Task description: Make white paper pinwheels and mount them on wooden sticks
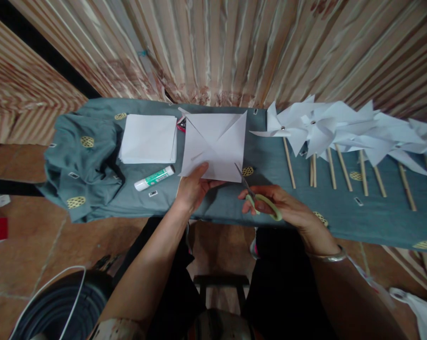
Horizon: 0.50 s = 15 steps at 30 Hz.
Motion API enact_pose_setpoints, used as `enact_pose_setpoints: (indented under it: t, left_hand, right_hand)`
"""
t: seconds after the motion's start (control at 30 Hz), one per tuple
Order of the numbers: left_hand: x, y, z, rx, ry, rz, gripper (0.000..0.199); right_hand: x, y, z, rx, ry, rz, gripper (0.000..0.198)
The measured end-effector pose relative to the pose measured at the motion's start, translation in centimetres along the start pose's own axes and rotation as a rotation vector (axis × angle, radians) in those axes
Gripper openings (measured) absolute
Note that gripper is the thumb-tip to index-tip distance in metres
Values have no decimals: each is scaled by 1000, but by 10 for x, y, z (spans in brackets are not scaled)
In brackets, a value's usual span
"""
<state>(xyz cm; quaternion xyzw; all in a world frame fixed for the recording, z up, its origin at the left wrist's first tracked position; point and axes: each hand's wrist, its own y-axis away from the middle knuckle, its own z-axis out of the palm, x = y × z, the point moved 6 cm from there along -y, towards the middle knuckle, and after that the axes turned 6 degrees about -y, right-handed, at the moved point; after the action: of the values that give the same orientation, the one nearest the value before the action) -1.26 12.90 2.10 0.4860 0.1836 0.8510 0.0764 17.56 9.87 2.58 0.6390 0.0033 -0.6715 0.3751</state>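
Observation:
A white paper square with diagonal creases or cuts running in from its upper corners is held up above the table. My left hand grips its lower left edge, thumb on top and fingers beneath. In my right hand is a pair of scissors with pale green handles. The scissors' blades point up toward the sheet's lower right corner and look nearly together. Left of the held sheet lies a stack of white paper. Below that stack rests a green and white glue stick.
Several white paper pinwheels on wooden sticks lie along the right of the table, which has a grey-green cloth. A small red item shows partly behind the sheet. Curtains hang behind. A black round container stands lower left.

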Motion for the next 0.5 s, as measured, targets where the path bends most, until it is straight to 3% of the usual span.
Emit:
enact_pose_setpoints:
  t: [0.5]
  left_hand:
    - [4, 3, 2, 14, 5, -3, 33]
  right_hand:
    - [-2, -2, 1, -25, 243, -128, 41]
